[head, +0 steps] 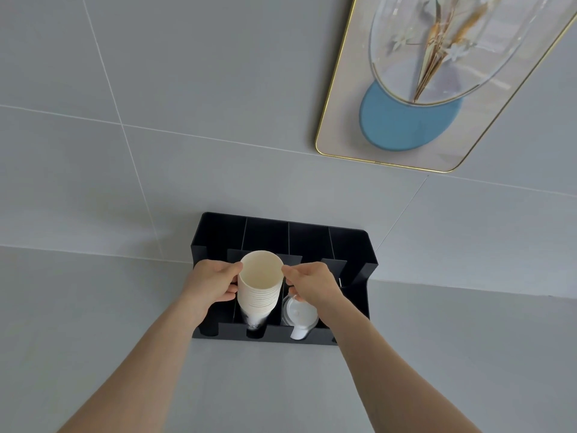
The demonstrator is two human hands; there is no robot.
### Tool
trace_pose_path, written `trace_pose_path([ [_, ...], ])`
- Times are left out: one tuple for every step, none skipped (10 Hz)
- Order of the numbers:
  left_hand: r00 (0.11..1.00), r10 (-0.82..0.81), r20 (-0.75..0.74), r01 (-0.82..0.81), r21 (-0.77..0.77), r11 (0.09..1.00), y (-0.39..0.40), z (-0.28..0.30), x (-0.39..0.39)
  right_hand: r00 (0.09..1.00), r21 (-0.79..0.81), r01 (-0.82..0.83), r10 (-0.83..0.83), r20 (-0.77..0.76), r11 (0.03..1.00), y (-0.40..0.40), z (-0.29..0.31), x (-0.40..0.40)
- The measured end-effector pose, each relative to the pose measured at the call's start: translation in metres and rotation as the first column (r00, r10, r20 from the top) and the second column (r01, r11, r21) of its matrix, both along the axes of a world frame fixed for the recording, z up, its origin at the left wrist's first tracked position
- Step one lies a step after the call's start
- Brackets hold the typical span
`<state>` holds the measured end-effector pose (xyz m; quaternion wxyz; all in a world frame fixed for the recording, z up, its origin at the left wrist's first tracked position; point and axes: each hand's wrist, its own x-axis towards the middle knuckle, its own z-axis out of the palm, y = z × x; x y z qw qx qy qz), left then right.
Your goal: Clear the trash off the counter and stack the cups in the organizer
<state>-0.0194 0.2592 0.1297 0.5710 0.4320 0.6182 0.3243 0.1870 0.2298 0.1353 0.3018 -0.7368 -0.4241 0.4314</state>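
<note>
Cups (pixel 259 289) stacked in organizer (pixel 282 235) on desk (pixel 93 307), second slot; left hand (pixel 212 284) and right hand (pixel 315 284) pinching top rim.

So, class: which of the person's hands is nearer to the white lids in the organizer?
Right. The right hand is directly above the white lids, partly covering them, while it pinches the cup stack. The left hand grips the stack's far side, one compartment further from the lids.

Two bare forearms, no sleeves, left hand (pixel 212 284), right hand (pixel 315 284), no rings or watch
</note>
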Motion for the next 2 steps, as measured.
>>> trace_pose_path([
  [0.992,-0.019,-0.127,0.028,0.073,0.997,-0.006,0.006,0.001,0.985,0.061,-0.059,0.048,0.166,0.996,-0.010,0.008,0.008],
  [0.888,-0.047,-0.458,0.144,0.180,0.973,-0.018,0.019,0.006,0.944,0.096,-0.102,0.065,0.324,0.990,-0.025,0.016,0.019],
])
